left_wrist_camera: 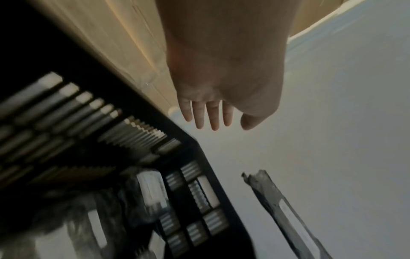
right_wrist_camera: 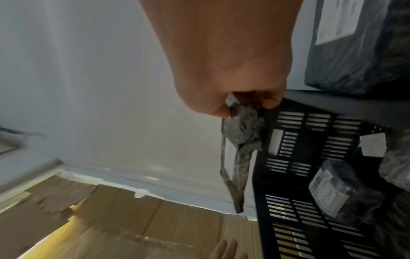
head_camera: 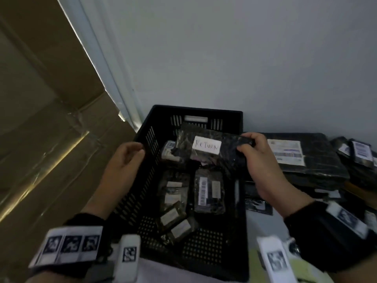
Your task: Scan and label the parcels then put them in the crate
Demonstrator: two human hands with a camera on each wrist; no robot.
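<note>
Parcel (head_camera: pixel 206 152) in right-hand grip (head_camera: pixel 259 158)

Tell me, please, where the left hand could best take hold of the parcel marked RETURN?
Its free left edge, from the left: the right hand pinches the right edge of the RETURN parcel above the crate, and the open left hand is already alongside.

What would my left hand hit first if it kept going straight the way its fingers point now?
Probably nothing close: the left hand is open beside the black crate, outside its left wall, its fingers aimed at the pale wall behind. Depth is unclear.
</note>
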